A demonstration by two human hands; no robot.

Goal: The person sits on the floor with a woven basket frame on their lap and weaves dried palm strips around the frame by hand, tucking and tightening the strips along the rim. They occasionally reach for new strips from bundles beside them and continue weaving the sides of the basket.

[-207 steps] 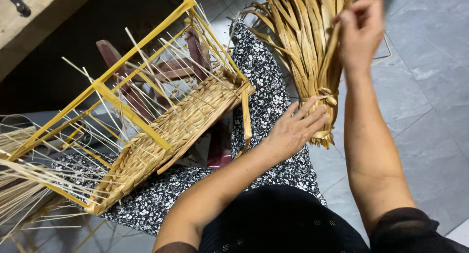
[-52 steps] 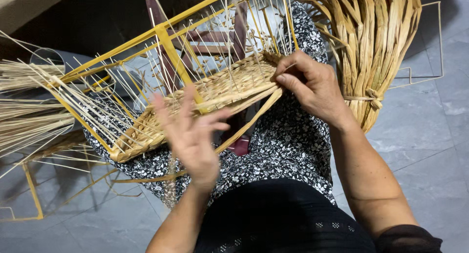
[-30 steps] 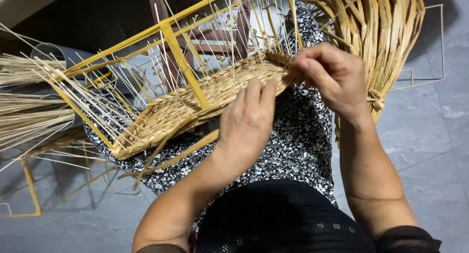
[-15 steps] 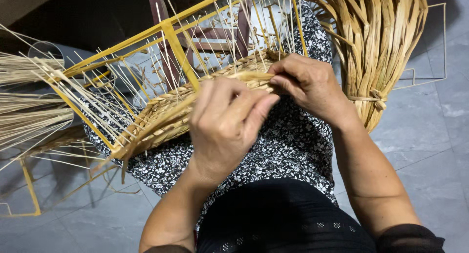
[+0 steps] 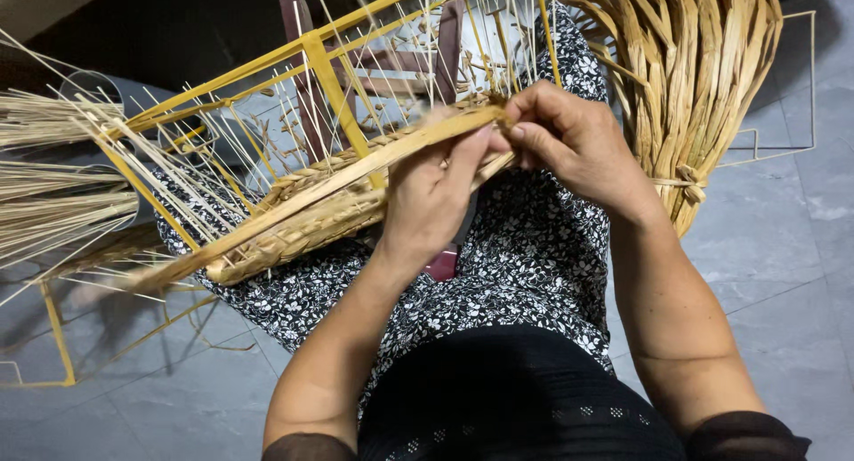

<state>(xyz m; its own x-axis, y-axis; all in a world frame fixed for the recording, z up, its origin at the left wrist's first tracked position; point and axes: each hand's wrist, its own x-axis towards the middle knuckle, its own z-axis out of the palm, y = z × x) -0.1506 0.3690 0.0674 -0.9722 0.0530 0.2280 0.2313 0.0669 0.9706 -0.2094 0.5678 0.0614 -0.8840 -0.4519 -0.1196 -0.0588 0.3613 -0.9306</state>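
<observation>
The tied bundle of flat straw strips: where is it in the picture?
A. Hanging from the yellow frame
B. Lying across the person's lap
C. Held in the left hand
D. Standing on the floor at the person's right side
D: the bundle of flat straw strips stands on the grey floor beside the right hand, which does not hold it.

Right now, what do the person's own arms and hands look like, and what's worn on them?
Both hands are bare: no gloves, rings or watch visible on the left hand or the right hand. The forearms are uncovered. Dark sleeves with a thin, sheer look end near the elbows, at the bottom edge of the view. Fingers show short nails.
</observation>
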